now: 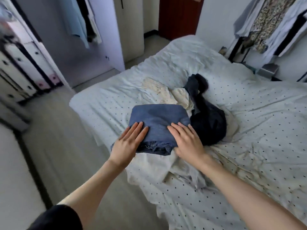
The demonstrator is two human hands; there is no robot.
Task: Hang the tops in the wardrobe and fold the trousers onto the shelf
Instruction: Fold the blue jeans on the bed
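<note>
Pressing on the folded blue jeans (157, 123), we have both hands flat, fingers straight and close together. Our left hand (128, 143) lies on the near left corner of the bundle, its heel over the edge; our right hand (186, 140) lies on the near right part, its thumb side down at the open end where the layered hems show. The jeans sit on the bed (249, 113), near its left edge, on a white sheet with small dark dots.

Just beyond our right hand's fingertips, touching the jeans' right side, lies a dark garment (207, 120) in an unfolded heap, one part trailing away from us. Beyond both hands, past the far edge of the jeans, a cream garment (166, 92) lies crumpled, partly under the dark one. Below our wrists a pale cloth (174, 168) is bunched on the sheet.

Far to the left of our left hand stands an open wardrobe (83, 47) with tops hanging inside. Far right of our right hand, more clothes hang on a rack (265, 22).
</note>
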